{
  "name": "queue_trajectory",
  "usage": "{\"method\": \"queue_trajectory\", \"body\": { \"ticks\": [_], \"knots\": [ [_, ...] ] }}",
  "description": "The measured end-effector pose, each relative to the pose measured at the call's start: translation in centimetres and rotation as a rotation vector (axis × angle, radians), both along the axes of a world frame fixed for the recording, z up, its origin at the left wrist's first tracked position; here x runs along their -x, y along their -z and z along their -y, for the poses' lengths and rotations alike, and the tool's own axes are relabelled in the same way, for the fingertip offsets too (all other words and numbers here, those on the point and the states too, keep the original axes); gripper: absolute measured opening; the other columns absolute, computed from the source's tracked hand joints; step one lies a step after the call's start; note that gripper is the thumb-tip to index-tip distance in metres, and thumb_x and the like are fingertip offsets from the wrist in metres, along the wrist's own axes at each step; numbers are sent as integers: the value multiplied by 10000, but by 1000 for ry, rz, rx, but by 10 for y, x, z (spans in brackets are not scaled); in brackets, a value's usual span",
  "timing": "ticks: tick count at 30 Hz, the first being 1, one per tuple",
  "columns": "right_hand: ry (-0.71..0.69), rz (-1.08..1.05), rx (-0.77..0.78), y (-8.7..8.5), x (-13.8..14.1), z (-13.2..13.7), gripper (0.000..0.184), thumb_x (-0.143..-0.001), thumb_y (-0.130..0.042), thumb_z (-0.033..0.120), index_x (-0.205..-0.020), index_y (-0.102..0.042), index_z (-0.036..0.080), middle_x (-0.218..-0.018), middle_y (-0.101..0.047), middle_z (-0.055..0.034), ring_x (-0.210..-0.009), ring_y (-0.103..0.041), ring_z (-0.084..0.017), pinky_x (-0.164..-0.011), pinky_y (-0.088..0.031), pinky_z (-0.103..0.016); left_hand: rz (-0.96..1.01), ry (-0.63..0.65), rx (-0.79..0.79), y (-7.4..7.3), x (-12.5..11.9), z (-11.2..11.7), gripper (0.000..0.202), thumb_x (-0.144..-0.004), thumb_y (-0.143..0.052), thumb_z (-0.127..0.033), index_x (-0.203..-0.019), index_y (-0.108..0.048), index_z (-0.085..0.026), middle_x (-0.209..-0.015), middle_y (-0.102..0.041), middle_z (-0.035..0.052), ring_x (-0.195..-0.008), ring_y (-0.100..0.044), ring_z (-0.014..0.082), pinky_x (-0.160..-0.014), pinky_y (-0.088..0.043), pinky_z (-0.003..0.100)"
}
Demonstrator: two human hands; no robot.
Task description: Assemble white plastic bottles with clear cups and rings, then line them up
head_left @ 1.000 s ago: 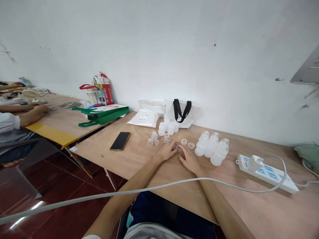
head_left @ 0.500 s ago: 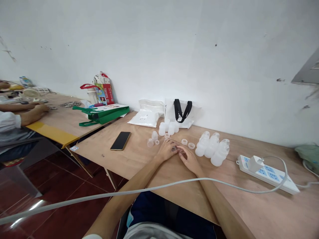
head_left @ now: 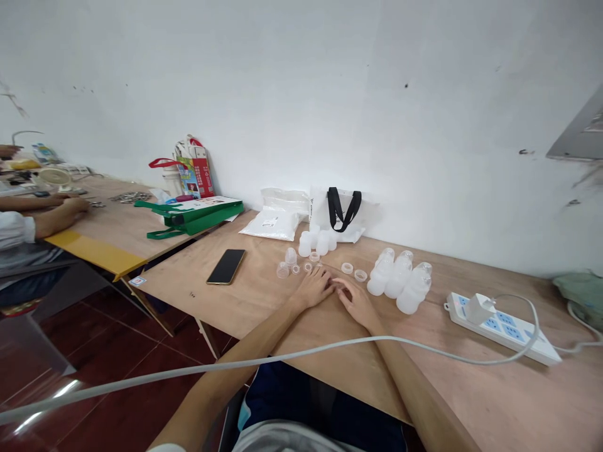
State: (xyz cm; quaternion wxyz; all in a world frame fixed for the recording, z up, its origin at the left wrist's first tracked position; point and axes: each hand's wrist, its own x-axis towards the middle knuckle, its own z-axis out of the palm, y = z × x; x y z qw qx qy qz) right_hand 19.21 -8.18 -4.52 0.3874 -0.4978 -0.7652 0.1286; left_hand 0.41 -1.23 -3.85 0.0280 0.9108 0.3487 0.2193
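My left hand (head_left: 311, 290) and my right hand (head_left: 357, 303) rest on the plywood table (head_left: 264, 301), fingertips meeting, and anything between them is hidden. Small translucent rings (head_left: 353, 271) lie just beyond my right fingers, and another ring (head_left: 308, 267) lies beyond my left. Further left stand small clear plastic cups (head_left: 287, 262). Behind my hands is a cluster of frosted plastic caps (head_left: 316, 243). To the right, several translucent plastic bottles (head_left: 399, 274) lie side by side.
A black smartphone (head_left: 226, 267) lies left of my hands. A white power strip (head_left: 499, 329) and cable sit at right. White bags (head_left: 273, 224) lean on the wall. On the adjoining table, a co-worker's hand (head_left: 63, 210) works beside a green bag (head_left: 188, 220).
My fingertips have closed together, and the small clear piece seen between them earlier no longer shows. The view has shifted slightly.
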Motion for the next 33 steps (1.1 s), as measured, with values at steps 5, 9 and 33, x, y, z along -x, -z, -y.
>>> {"method": "queue_trajectory", "body": {
  "ticks": [5,9,33],
  "knots": [
    [7,9,-5,2,-1,-1,351,-965,-443,247,-1265,-624,259,-1244,-711,-62,-1083,-676,-230,-997,-520,-422,-7,25,-18,2,14,9,211,-1048,-381,-213,-1076,-590,-198,-1118,-636,103,-1057,-577,268,-941,-455,421],
    [3,2,-15,2,0,0,343,-965,-442,238,-1249,-634,249,-1234,-712,-68,-1083,-673,-235,-984,-521,-427,60,46,47,4,22,8,230,-1005,-400,-135,-1112,-590,-209,-1184,-630,96,-1085,-582,261,-937,-467,413],
    [316,402,-132,23,11,-34,451,-942,-436,156,-1375,-548,104,-1551,-457,-218,-1512,-338,-317,-1198,-361,-521,19,-224,-7,2,0,-3,332,-964,-503,-179,-1294,-537,-187,-1573,-381,182,-1214,-572,318,-1005,-473,467]
  ]
}}
